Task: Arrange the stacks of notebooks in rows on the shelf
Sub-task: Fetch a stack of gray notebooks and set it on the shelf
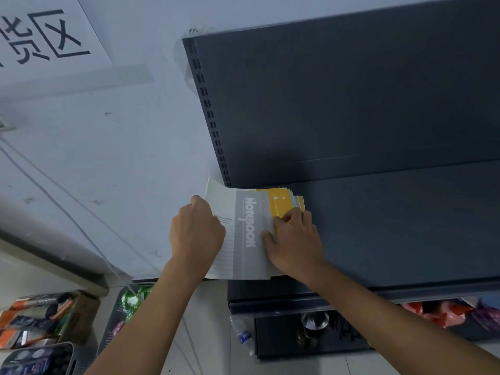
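At left end of dark grey metal shelf (392,226): fanned stack of thin grey and yellow notebooks (249,226). Gripped by left hand (196,228), pinched by right hand (293,239). Looks light, floppy, slippery; wants squeezing along 2 long edges.

The stack (251,234) lies at the left end of the shelf (392,226), its left part overhanging that end. Right of the stack the shelf surface runs open to the frame edge. Behind the stack the back panel (351,90) closes the way. At the stack's rear left corner stands the slotted upright (211,112). Left of the stack is open air before the wall (121,158). The left hand (196,231) grips the stack's left edge, the right hand (295,239) its right edge, blocking both flanks. Below and left of the stack, baskets (40,334) crowd the floor
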Demonstrator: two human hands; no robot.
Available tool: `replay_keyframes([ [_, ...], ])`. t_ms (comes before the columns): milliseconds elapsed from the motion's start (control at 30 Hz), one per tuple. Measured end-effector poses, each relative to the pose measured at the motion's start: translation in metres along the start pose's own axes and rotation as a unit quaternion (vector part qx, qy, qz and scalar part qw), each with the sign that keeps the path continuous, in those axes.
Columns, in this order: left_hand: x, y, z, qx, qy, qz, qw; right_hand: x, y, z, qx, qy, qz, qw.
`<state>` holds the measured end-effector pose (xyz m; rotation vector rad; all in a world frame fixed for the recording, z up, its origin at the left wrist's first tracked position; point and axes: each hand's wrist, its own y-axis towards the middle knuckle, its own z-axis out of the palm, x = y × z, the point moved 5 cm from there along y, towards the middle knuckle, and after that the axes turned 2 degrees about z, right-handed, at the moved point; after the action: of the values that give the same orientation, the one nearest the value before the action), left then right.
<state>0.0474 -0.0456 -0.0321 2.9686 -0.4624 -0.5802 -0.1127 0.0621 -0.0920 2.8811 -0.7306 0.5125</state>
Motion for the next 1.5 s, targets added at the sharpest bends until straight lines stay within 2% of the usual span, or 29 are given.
replay_keyframes([
  [167,0.007,0.01,0.004,0.063,-0.094,0.0,0.994,0.001,0.004,-0.002,0.012,0.013,0.018,1.0],
  [300,0.005,0.014,0.009,0.106,-0.196,0.011,0.975,0.002,0.01,-0.006,0.036,0.089,0.065,0.993],
  [367,0.0,0.014,0.01,0.115,-0.259,0.01,0.959,-0.005,0.012,-0.013,0.025,0.2,0.11,0.973],
  [433,-0.008,0.014,0.011,0.113,-0.297,0.008,0.948,-0.016,0.012,-0.023,0.008,0.341,0.155,0.927],
  [500,-0.022,0.012,0.014,0.115,-0.281,0.02,0.953,-0.029,0.007,-0.037,-0.009,0.383,0.18,0.906],
  [667,-0.068,-0.008,0.026,0.077,-0.171,0.089,0.978,-0.069,-0.013,-0.066,-0.048,0.316,0.217,0.923],
  [767,-0.091,-0.022,0.04,0.082,-0.153,0.105,0.979,-0.095,-0.027,-0.076,-0.054,0.316,0.253,0.913],
  [1100,-0.175,-0.061,0.07,0.124,-0.138,0.17,0.968,-0.176,-0.076,-0.104,-0.076,0.24,0.287,0.924],
  [1367,-0.324,-0.131,0.098,0.126,-0.071,0.253,0.957,-0.305,-0.128,-0.166,-0.129,0.171,0.303,0.929],
  [1500,-0.41,-0.179,0.126,0.147,-0.064,0.295,0.942,-0.389,-0.169,-0.193,-0.154,0.157,0.335,0.916],
])
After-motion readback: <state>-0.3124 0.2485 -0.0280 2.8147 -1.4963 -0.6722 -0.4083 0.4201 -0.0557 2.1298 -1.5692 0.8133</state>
